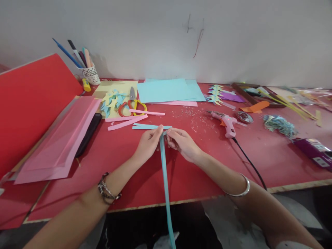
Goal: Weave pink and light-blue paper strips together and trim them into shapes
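Note:
Between my two hands is a long light-blue paper strip, its upper end pinched and folded over. It hangs down past the table's front edge. My left hand is closed, thumb and fingers pressed on the strip's top. On the other side, my right hand pinches the short folded end. Just beyond my fingertips lie more light-blue strips flat on the red table. Pink paper strips and scissors with red and yellow handles rest a little farther off to the left.
Right of my hands lies a pink glue gun with its black cord. Blue sheets lie by the wall. Pink sheets, a red folder-like sheet and a pen cup are left; a purple box is right.

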The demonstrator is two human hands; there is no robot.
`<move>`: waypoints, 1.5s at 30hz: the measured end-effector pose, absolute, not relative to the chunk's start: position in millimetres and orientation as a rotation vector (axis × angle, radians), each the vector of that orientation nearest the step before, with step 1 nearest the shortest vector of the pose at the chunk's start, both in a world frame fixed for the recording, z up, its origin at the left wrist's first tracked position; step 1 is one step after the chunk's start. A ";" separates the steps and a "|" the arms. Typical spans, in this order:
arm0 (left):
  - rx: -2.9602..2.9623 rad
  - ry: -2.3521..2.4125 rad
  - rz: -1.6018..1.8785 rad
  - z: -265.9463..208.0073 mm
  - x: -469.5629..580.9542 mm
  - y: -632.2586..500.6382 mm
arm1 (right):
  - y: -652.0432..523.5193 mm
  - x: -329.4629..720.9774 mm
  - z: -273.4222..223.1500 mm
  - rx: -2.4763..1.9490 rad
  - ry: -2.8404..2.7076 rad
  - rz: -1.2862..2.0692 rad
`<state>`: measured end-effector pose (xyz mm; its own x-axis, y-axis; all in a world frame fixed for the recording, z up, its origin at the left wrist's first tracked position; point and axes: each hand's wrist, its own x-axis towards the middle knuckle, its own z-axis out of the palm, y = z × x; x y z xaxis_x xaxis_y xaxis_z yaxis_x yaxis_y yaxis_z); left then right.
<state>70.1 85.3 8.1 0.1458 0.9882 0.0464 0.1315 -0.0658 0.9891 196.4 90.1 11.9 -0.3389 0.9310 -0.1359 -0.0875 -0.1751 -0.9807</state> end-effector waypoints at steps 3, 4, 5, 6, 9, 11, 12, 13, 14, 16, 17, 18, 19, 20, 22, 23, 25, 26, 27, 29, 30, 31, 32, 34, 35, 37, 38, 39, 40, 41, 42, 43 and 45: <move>1.463 1.137 1.081 8.5 72.3 83.6 | 91.9 198.1 11.0 -1.066 -1.220 1.557; 1.498 1.131 1.096 8.1 72.6 83.1 | 92.2 198.4 10.5 -1.064 -1.221 1.540; 1.538 1.123 1.113 7.5 72.6 82.6 | 92.4 198.6 10.0 -1.063 -1.235 1.527; 1.579 1.113 1.123 6.7 72.3 82.3 | 92.4 198.5 9.6 -1.062 -1.262 1.520; 1.655 1.122 1.111 4.0 70.7 82.4 | 91.7 197.6 9.3 -1.055 -1.346 1.531; 1.655 1.162 1.098 2.5 69.8 82.9 | 91.5 197.1 9.9 -1.038 -1.363 1.567; 1.647 1.178 1.100 1.9 69.6 83.1 | 91.5 197.1 10.3 -1.030 -1.360 1.585; 1.638 1.185 1.107 1.5 69.6 83.2 | 91.5 197.1 10.6 -1.024 -1.353 1.599; 1.630 1.183 1.114 1.2 69.8 83.2 | 91.6 197.2 10.8 -1.022 -1.346 1.612; 1.614 1.161 1.117 1.1 70.4 82.6 | 91.7 197.3 10.7 -1.025 -1.326 1.629; 1.609 1.146 1.117 1.3 70.7 82.1 | 91.6 197.3 10.4 -1.028 -1.315 1.632; 1.607 1.133 1.120 1.8 71.0 81.5 | 91.5 197.1 10.0 -1.031 -1.306 1.634; 1.607 1.129 1.127 2.5 71.1 81.0 | 91.2 196.8 9.6 -1.033 -1.300 1.635; 1.604 1.139 1.144 3.3 71.2 80.5 | 91.0 196.6 9.1 -1.035 -1.300 1.634; 1.578 1.188 1.201 5.4 71.3 80.0 | 90.5 196.2 8.4 -1.042 -1.300 1.625; 1.556 1.205 1.218 6.4 71.3 79.8 | 90.4 196.1 8.1 -1.050 -1.291 1.615; 1.527 1.177 1.183 8.2 71.7 79.7 | 90.6 196.4 7.8 -1.069 -1.253 1.579; 1.523 1.140 1.143 8.8 72.1 79.7 | 90.7 196.7 7.7 -1.076 -1.229 1.556; 1.525 1.102 1.104 9.2 72.6 79.7 | 90.9 197.1 7.7 -1.077 -1.207 1.532; 1.534 1.052 1.075 9.3 73.6 79.6 | 90.9 197.8 8.0 -1.067 -1.197 1.498; 1.535 1.041 1.084 9.2 74.0 79.6 | 90.6 198.1 8.3 -1.060 -1.207 1.492; 1.535 1.037 1.096 8.9 74.2 79.5 | 90.2 198.2 8.7 -1.054 -1.222 1.493; 1.537 1.031 1.099 8.6 74.3 79.5 | 89.7 198.2 9.1 -1.049 -1.243 1.500; 1.544 1.013 1.083 7.6 74.0 79.6 | 88.9 198.0 9.9 -1.043 -1.282 1.516; 1.548 1.005 1.070 6.9 73.7 79.6 | 88.8 198.0 10.2 -1.039 -1.290 1.523; 1.559 0.996 1.059 5.6 73.2 79.4 | 89.1 198.0 10.5 -1.027 -1.297 1.533; 1.565 0.992 1.062 4.9 73.2 79.3 | 89.4 198.1 10.7 -1.023 -1.300 1.536; 1.568 0.994 1.071 4.5 73.2 79.1 | 89.8 198.2 10.8 -1.024 -1.304 1.537; 1.568 1.001 1.084 4.2 73.4 78.9 | 90.1 198.3 11.1 -1.028 -1.312 1.537; 1.567 1.011 1.099 4.2 73.8 78.7 | 90.4 198.3 11.4 -1.037 -1.319 1.532; 1.564 1.022 1.112 4.4 74.1 78.5 | 90.5 198.2 11.7 -1.047 -1.324 1.524; 1.560 1.039 1.124 4.8 74.4 78.3 | 90.4 198.0 12.0 -1.056 -1.325 1.514; 1.546 1.101 1.154 6.1 74.8 78.2 | 89.9 197.6 12.2 -1.074 -1.328 1.498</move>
